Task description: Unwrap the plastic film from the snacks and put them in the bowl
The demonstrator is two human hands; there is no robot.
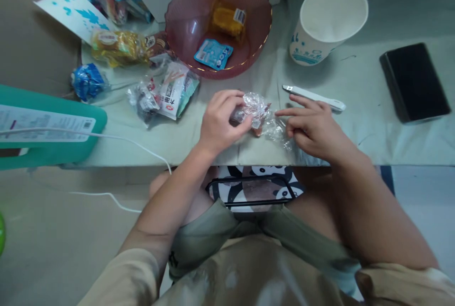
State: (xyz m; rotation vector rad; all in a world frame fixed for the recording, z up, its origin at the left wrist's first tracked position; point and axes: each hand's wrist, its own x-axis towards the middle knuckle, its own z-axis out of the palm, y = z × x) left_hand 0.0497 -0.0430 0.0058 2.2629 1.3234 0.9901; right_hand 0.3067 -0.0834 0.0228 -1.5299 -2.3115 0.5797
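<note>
My left hand grips a small snack in a clear crinkly wrapper near the table's front edge. My right hand pinches the wrapper's loose right end with thumb and forefinger. The snack inside looks reddish brown and is partly hidden by my fingers. A white pen-like utility knife lies just behind my right hand.
A pink plastic bowl at the back holds a yellow packet and a blue packet. A white paper cup stands right of it, a black phone far right. Snack packets lie at left, beside a teal box with a white cable.
</note>
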